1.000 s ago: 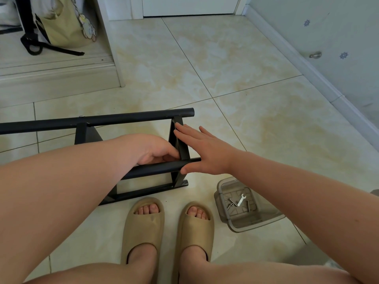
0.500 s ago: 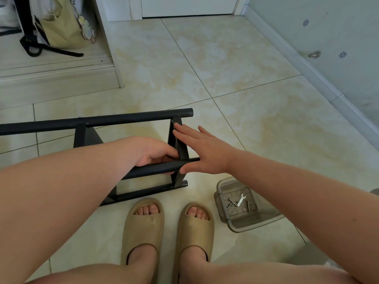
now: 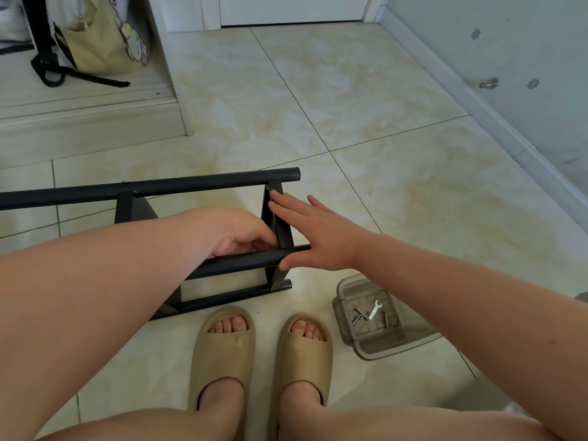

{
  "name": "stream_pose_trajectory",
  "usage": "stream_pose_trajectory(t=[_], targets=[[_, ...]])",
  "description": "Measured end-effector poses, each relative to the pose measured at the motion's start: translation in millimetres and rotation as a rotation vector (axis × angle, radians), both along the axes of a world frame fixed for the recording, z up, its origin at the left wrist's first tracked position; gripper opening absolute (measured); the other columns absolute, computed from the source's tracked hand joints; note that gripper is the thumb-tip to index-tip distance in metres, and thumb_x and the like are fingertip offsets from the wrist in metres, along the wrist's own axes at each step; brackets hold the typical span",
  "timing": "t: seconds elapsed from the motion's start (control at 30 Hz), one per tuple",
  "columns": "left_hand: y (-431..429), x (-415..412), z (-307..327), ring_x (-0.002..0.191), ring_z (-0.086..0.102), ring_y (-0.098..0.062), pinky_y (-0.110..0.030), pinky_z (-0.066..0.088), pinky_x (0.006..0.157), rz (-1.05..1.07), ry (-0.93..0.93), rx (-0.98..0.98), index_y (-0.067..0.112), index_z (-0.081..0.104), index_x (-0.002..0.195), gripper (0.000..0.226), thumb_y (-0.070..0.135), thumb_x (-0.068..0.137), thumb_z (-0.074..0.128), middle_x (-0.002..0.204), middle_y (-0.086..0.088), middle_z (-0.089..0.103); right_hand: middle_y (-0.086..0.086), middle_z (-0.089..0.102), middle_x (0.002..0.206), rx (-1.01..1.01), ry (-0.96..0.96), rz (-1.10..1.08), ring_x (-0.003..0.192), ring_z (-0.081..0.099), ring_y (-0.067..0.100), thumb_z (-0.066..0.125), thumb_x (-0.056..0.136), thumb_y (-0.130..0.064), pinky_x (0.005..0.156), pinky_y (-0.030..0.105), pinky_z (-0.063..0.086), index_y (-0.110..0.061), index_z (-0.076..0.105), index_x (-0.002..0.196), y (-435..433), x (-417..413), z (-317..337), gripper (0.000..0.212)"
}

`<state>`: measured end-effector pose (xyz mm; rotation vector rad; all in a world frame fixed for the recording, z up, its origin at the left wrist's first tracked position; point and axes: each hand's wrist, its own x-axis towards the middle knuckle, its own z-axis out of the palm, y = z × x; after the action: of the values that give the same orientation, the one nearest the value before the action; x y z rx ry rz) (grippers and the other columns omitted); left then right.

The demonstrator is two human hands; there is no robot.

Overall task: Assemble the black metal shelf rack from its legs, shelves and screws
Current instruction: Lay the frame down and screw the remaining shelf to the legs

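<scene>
The black metal rack lies on its side on the tiled floor. Its far leg tube [image 3: 191, 186] and near leg tube [image 3: 241, 261] run left to right, joined by an end shelf [image 3: 283, 230] and a second shelf [image 3: 130, 208]. My left hand [image 3: 235, 230] reaches inside the frame with its fingers curled against the inner face of the end shelf. The near tube hides its fingertips. My right hand [image 3: 321, 237] lies flat with straight fingers on the shelf's outer face, thumb against the near tube's end.
A clear plastic box [image 3: 346, 313] at my right foot holds a small wrench [image 3: 374, 309] and a few screws [image 3: 385, 318]. My feet in tan slippers [image 3: 222, 345] stand just in front of the rack. A raised step [image 3: 89, 122] with a bag [image 3: 98, 43] lies far left, a wall [image 3: 509, 90] at right.
</scene>
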<state>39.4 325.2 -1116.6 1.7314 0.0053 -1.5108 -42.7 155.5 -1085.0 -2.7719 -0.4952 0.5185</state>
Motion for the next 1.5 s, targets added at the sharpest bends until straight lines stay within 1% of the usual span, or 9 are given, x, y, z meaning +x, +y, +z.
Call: stream_pose_trajectory(t=[0.27, 0.57, 0.83, 0.93, 1.03, 1.17, 1.33, 1.4, 1.5], targets=[[1.5, -0.2, 0.5, 0.063, 0.071, -0.017, -0.023, 0.055, 0.055, 0.012, -0.005, -0.049, 0.009, 0.07, 0.092, 0.018, 0.003, 0.096, 0.053, 0.076, -0.007, 0.075, -0.006, -0.006, 0.169, 0.005, 0.005, -0.005, 0.155, -0.005, 0.009, 0.067, 0.089, -0.058, 0.126, 0.036, -0.008, -0.018, 0.007, 0.162, -0.3, 1.3, 1.2, 0.102], [2.9, 0.3, -2.8, 0.074, 0.07, -0.023, -0.034, 0.054, 0.083, 0.026, -0.025, -0.045, 0.008, 0.07, 0.092, 0.016, 0.004, 0.095, 0.055, 0.079, -0.01, 0.074, -0.006, -0.007, 0.169, -0.042, 0.024, 0.0, 0.155, -0.005, 0.008, 0.063, 0.091, -0.059, 0.126, 0.037, -0.009, -0.019, 0.006, 0.162, 1.5, 3.8, 5.5, 0.1], [4.0, -0.4, -7.6, 0.071, 0.072, -0.023, -0.033, 0.057, 0.076, 0.06, -0.014, -0.098, 0.006, 0.069, 0.092, 0.017, 0.0, 0.094, 0.054, 0.08, -0.012, 0.074, -0.006, -0.008, 0.169, -0.021, 0.029, -0.01, 0.155, -0.006, 0.008, 0.064, 0.091, -0.058, 0.126, 0.037, -0.009, -0.019, 0.006, 0.162, 1.7, 3.5, 4.8, 0.1], [4.2, -0.2, -8.1, 0.074, 0.072, -0.022, -0.034, 0.057, 0.082, 0.084, 0.044, -0.115, 0.004, 0.071, 0.09, 0.019, 0.005, 0.096, 0.053, 0.083, -0.013, 0.075, -0.007, -0.008, 0.169, -0.012, 0.035, -0.015, 0.155, -0.006, 0.007, 0.065, 0.09, -0.058, 0.125, 0.036, -0.009, -0.019, 0.006, 0.162, 1.9, 3.8, 4.6, 0.101], [4.5, -0.4, -7.7, 0.063, 0.067, -0.018, -0.03, 0.056, 0.068, 0.074, 0.011, -0.068, 0.006, 0.071, 0.089, 0.016, 0.014, 0.096, 0.058, 0.073, -0.007, 0.072, -0.007, -0.008, 0.169, -0.016, 0.03, -0.014, 0.155, -0.006, 0.008, 0.065, 0.091, -0.058, 0.126, 0.036, -0.009, -0.019, 0.005, 0.162, 1.9, 3.5, 4.2, 0.101], [4.1, -1.6, -3.9, 0.053, 0.062, -0.015, -0.027, 0.048, 0.061, 0.009, -0.109, -0.03, 0.008, 0.069, 0.088, 0.01, 0.012, 0.093, 0.061, 0.063, -0.003, 0.068, -0.007, -0.009, 0.169, -0.019, 0.031, -0.016, 0.155, -0.006, 0.008, 0.066, 0.091, -0.057, 0.126, 0.036, -0.008, -0.019, 0.005, 0.162, 2.0, 3.7, 4.1, 0.101], [3.6, -2.6, -1.5, 0.067, 0.068, -0.018, -0.027, 0.051, 0.066, 0.021, -0.11, -0.083, 0.008, 0.068, 0.093, 0.012, 0.003, 0.091, 0.058, 0.076, -0.007, 0.073, -0.007, -0.009, 0.169, -0.016, 0.033, -0.019, 0.155, -0.007, 0.007, 0.066, 0.091, -0.057, 0.125, 0.035, -0.009, -0.02, 0.005, 0.162, 1.9, 3.3, 4.0, 0.101], [4.8, -2.2, -1.2, 0.063, 0.068, -0.017, -0.026, 0.052, 0.063, 0.042, -0.077, -0.106, 0.01, 0.067, 0.09, 0.015, 0.0, 0.091, 0.055, 0.072, -0.006, 0.072, -0.007, -0.009, 0.169, -0.012, 0.033, -0.022, 0.155, -0.007, 0.007, 0.066, 0.091, -0.056, 0.125, 0.035, -0.008, -0.02, 0.005, 0.162, 2.1, 3.2, 4.3, 0.101], [6.4, -1.1, -0.7, 0.069, 0.065, -0.019, -0.03, 0.051, 0.068, 0.06, 0.002, -0.108, 0.011, 0.066, 0.096, 0.018, 0.005, 0.096, 0.05, 0.077, -0.006, 0.07, -0.007, -0.008, 0.169, -0.013, 0.034, -0.022, 0.155, -0.007, 0.007, 0.066, 0.091, -0.056, 0.125, 0.035, -0.008, -0.02, 0.005, 0.162, 2.3, 3.6, 5.0, 0.1]])
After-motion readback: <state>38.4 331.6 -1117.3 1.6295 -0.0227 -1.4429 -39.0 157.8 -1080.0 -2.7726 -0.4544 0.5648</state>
